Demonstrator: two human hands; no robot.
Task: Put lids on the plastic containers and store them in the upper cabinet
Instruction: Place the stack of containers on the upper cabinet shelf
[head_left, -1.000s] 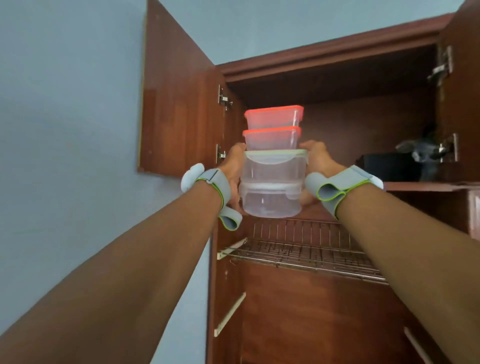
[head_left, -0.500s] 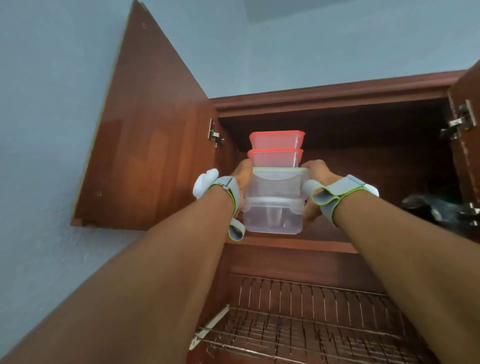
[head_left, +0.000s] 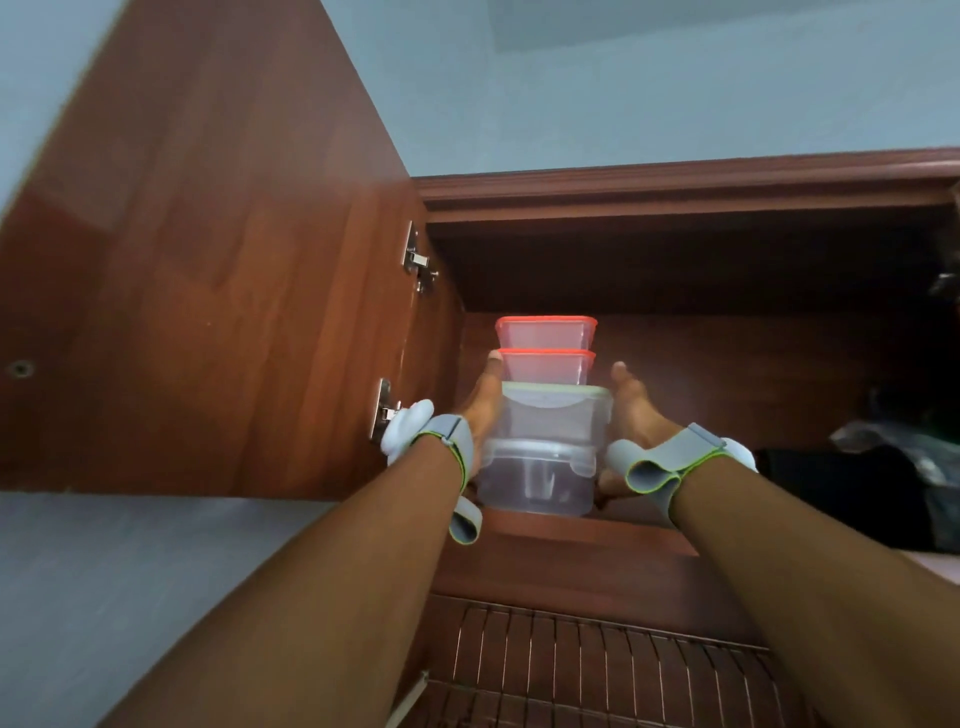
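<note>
A stack of lidded plastic containers stands at the front edge of the upper cabinet shelf (head_left: 571, 535). Two clear tubs (head_left: 540, 467) form the bottom, and two smaller ones with orange lids (head_left: 545, 343) sit on top. My left hand (head_left: 483, 405) presses the stack's left side, thumb up by the orange lids. On the other side, my right hand (head_left: 631, 410) holds the stack, with its fingers hidden behind and under the lowest tub. Both wrists wear grey straps.
The left cabinet door (head_left: 208, 291) stands wide open beside my left arm. Dark items and a crinkled bag (head_left: 893, 467) lie on the shelf at the right. A wire dish rack (head_left: 597, 670) hangs below the shelf.
The stack has risen from in front of the wire rack to the upper shelf level and gone further into the cabinet. Both hands kept their hold, and my view tilted upward.
</note>
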